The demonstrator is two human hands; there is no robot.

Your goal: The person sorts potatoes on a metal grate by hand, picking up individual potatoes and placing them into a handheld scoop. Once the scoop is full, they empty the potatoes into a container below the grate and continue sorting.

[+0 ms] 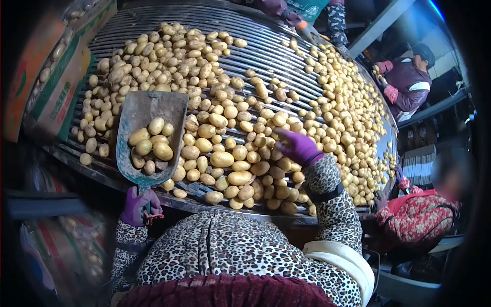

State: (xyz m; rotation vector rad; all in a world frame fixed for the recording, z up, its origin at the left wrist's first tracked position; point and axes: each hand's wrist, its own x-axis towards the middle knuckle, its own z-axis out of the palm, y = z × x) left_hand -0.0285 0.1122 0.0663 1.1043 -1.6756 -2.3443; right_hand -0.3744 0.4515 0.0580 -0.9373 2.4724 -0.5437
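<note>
My left hand [136,205], in a purple glove, is closed round the handle of a scoop shovel [176,105] at the table's near edge. Several potatoes [162,151] lie in the shovel's worn teal-edged pan, which rests among the loose potatoes. My right hand [298,147], also gloved in purple, reaches over the heap of potatoes [222,159] in the middle. Its fingers stretch out to the left, close above the potatoes, and no potato shows in its grasp. The undersides of those fingers are hidden.
Potatoes cover much of the slatted metal table [266,56]. Cardboard boxes [64,84] of potatoes stand at the left edge. Co-workers are on the far and right sides: one in a purple vest [409,79], one in a red patterned jacket [422,220], and a gloved hand [309,33] at the top.
</note>
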